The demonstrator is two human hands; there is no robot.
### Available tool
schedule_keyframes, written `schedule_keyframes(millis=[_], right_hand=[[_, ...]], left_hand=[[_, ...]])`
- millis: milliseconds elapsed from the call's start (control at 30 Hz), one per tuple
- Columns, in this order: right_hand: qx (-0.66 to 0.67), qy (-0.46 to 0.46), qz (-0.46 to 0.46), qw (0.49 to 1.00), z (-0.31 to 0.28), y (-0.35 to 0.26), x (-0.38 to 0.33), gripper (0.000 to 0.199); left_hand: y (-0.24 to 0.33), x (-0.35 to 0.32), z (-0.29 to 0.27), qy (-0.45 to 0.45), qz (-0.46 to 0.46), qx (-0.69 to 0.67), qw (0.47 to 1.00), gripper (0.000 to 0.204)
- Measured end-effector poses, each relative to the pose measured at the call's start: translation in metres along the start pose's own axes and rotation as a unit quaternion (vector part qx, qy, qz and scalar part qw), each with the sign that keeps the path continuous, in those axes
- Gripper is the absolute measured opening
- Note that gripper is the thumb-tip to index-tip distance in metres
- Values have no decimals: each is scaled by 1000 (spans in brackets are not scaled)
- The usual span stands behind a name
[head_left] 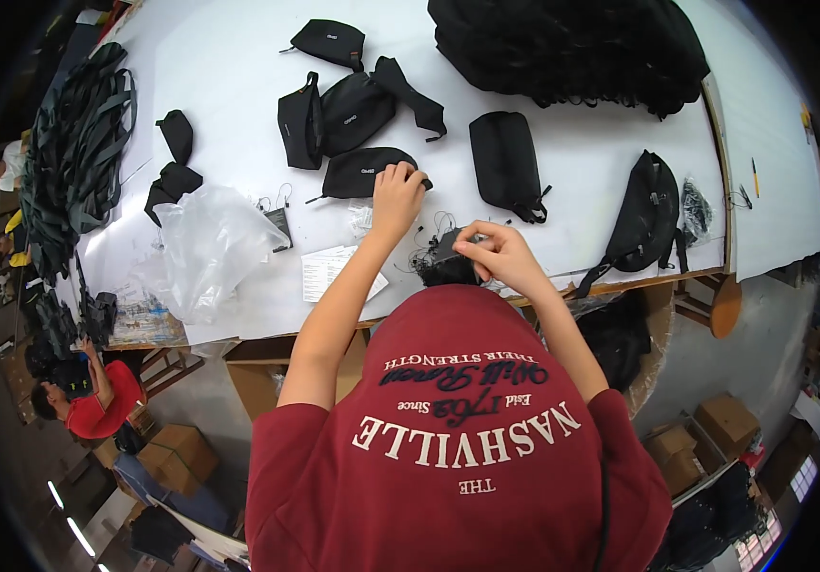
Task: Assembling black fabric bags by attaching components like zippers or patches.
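Observation:
My left hand (399,198) rests on the right end of a small black zip pouch (362,173), its fingers curled over that end. My right hand (503,255) is just to the right and nearer to me, thumb and fingertips drawn together above a dark heap of black tags with thin strings (448,257). Whatever its fingertips may hold is too small to make out. Behind the pouch lie more black pouches (357,112), close together. A larger black pouch (505,162) stands apart on the right.
A clear plastic bag (210,248) and white printed sheets (326,274) lie left of me. Black straps (81,153) pile at the far left. A big black heap (563,48) fills the back right; a black waist bag (646,214) lies right. A person in red (105,400) works beyond the left edge.

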State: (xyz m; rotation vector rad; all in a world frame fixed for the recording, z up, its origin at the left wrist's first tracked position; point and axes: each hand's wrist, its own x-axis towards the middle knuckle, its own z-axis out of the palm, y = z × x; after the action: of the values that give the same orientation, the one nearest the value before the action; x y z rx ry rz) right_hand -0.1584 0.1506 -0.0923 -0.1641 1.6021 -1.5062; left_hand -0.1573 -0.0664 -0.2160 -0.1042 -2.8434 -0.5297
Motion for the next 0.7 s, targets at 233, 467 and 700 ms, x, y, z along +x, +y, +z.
schedule_keyframes(millis=[233,467,700], right_hand=[[-154,153,-128,968,33,22,12,16],[-317,123,-181,923,48,19,13,12],[-396,93,-243,881,51,25,4,12]], left_hand=[[37,-54,-85,61,-142,-157,975,18],[56,-93,-86,-13,-359,-581,730,19],[64,-100,-100,-11,-361,-524,771,16]])
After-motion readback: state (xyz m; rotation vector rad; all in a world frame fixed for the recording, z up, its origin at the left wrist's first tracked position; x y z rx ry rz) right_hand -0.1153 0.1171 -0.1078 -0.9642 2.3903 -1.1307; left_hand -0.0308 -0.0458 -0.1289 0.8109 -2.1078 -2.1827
